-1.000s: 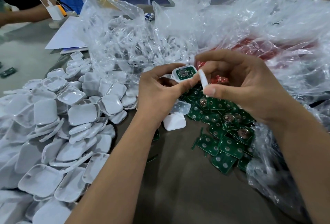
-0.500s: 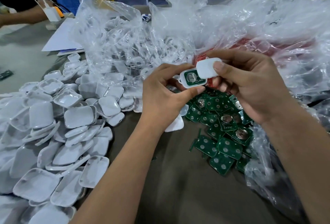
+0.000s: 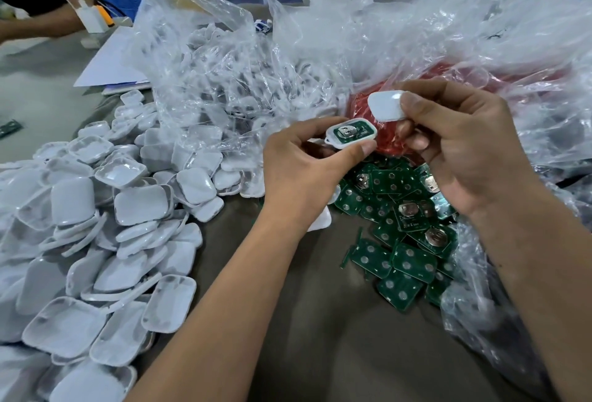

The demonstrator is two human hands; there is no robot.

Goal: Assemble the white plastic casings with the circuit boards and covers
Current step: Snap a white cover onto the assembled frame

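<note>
My left hand point(image 3: 301, 174) pinches a white casing point(image 3: 350, 133) between thumb and fingers; a green circuit board with a coin cell sits inside it, facing up. Just above and to the right, my right hand point(image 3: 464, 148) holds a white cover point(image 3: 386, 106) by its right edge, flat side toward me, a small gap apart from the casing. Below both hands lies a heap of loose green circuit boards point(image 3: 403, 232). A big pile of white covers and casings point(image 3: 105, 225) fills the left side of the table.
Crumpled clear plastic bags point(image 3: 224, 81) holding more white parts stand behind the hands, with a red bag point(image 3: 365, 107) under them. More clear plastic point(image 3: 480, 305) drapes at the right. Another person's arm point(image 3: 38, 25), papers point(image 3: 109, 68), a blue crate and drinks are at the far left.
The right hand turned the white cover from edge-on to flat and lifted it slightly above the casing. The left hand keeps holding the casing with the board, now tilted a little.
</note>
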